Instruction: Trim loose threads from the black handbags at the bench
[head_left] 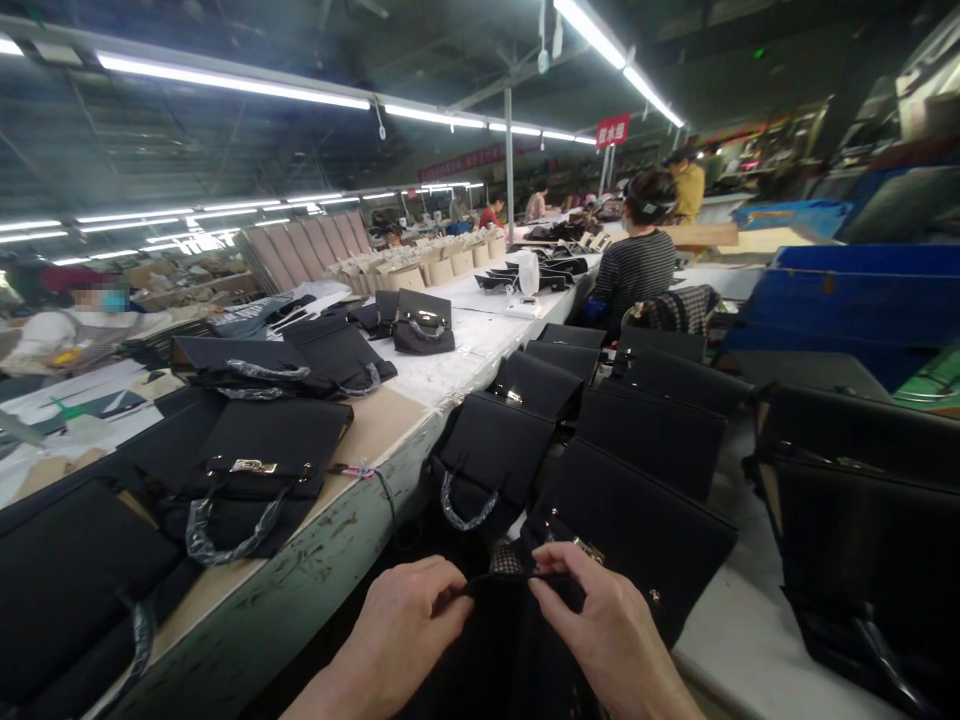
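My left hand [409, 625] pinches the upper edge of a black fabric-like piece [499, 650] between thumb and fingers. My right hand [589, 615] pinches the same edge a little to the right. The piece hangs down close to my body, and its lower part is dark, so I cannot tell its exact kind. Just beyond my fingers a small checked patch of cloth [506, 557] shows. A black handbag [630, 530] with gold-coloured fittings lies right behind my right hand. Another black handbag [491, 460], its handle wrapped in clear plastic, is ahead of my hands.
A long workbench [300, 590] runs along my left, bearing several black handbags [259, 465]. More black handbags [870, 540] stand on a pale surface [757, 640] at right. A person in a striped top [637, 270] sits ahead; another person [82, 335] is across the bench. Blue bins [847, 310] stand at right.
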